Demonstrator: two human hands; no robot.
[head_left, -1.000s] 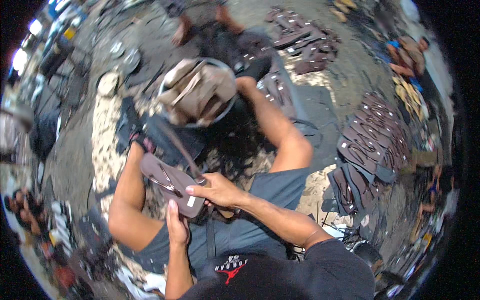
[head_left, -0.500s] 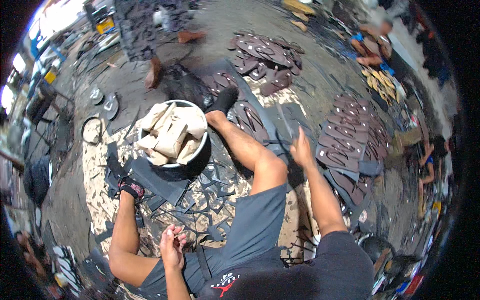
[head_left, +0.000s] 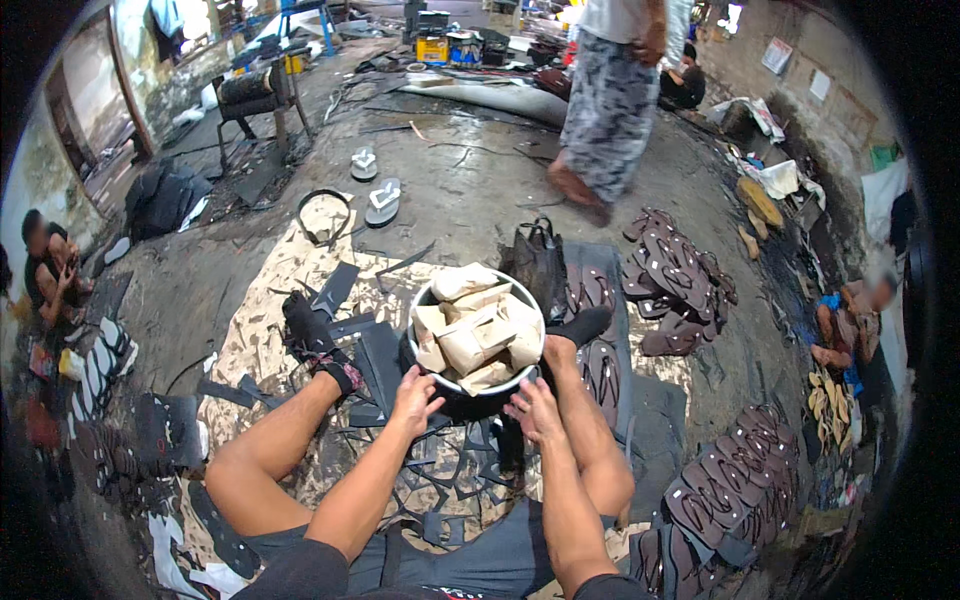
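Observation:
A round, pale-rimmed tub (head_left: pixel 541 345) stands on the floor between my feet, filled with folded tan paper packets (head_left: pixel 482 335). At the tub's near left side is my left hand (head_left: pixel 413 402), fingers apart and holding nothing. My right hand (head_left: pixel 537 410) is by the near right side, its fingers spread and empty. Both hands are close under the rim; I cannot tell whether they touch it. Dark offcuts (head_left: pixel 470 470) lie scattered between my legs, on a pale, speckled sheet (head_left: pixel 262 315).
Brown sandals lie in a heap (head_left: pixel 675 275) at right and in overlapping rows (head_left: pixel 735 480) nearer me. A black bag (head_left: pixel 538 262) stands behind the tub. A person in patterned cloth (head_left: pixel 607 120) walks beyond. Other people sit at left and right.
My right hand has come from the right, where it held a thin, long thing, to the tub. My left hand has moved forward from my lap. The view has shifted, and the walking person appears farther right.

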